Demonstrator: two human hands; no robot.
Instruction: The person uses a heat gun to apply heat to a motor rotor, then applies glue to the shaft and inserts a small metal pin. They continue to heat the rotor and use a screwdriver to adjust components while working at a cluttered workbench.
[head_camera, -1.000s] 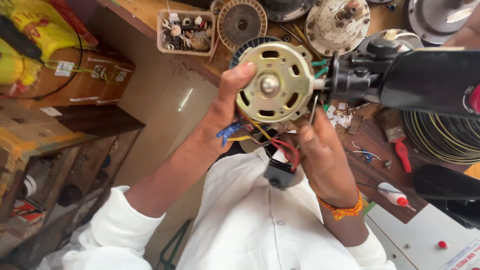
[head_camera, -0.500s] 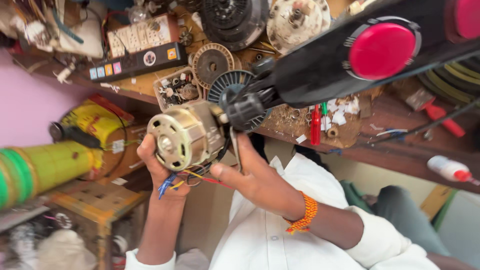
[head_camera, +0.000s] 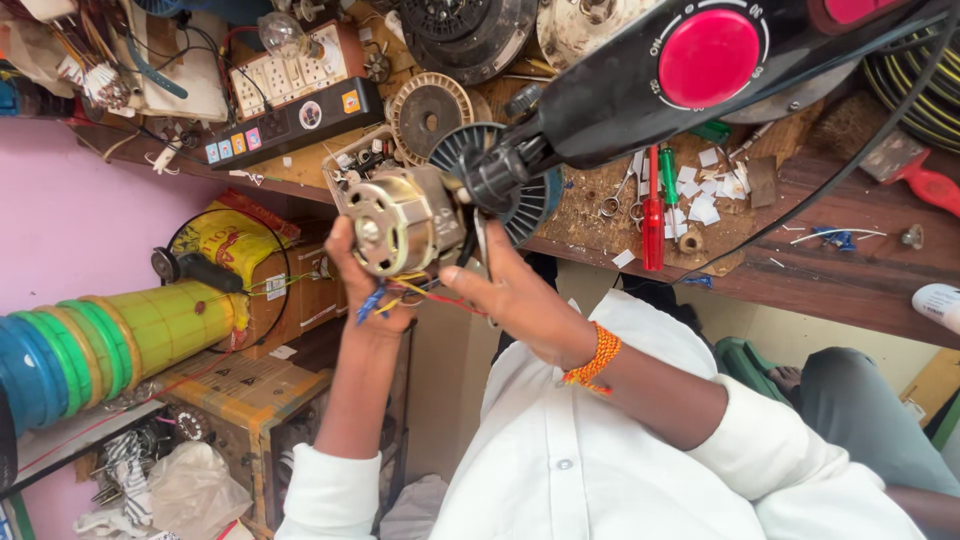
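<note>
A small electric motor (head_camera: 400, 220) with a brass-coloured metal casing is held up in front of the workbench. My left hand (head_camera: 365, 295) grips it from below on the left. My right hand (head_camera: 515, 295), with an orange thread band on the wrist, holds its underside on the right, thumb stretched toward the casing. Red, yellow and blue wires (head_camera: 415, 293) hang from the motor between the two hands. A black housing with a round red knob (head_camera: 710, 58) reaches in from the upper right, and its narrow end meets the motor's back.
A wooden workbench (head_camera: 820, 265) carries a red screwdriver (head_camera: 652, 215), a green one, scissors (head_camera: 612, 205), paper scraps and motor parts. A socket board (head_camera: 290, 105) stands at the back left. A yellow-green cylinder (head_camera: 150, 325) and a cardboard box (head_camera: 235, 385) sit at the left. Cable coils (head_camera: 915, 65) lie at the top right.
The motor has turned from facing me to side-on and sits further left. Both hands have kept their hold. The view has swung, and the black housing now crosses the top right.
</note>
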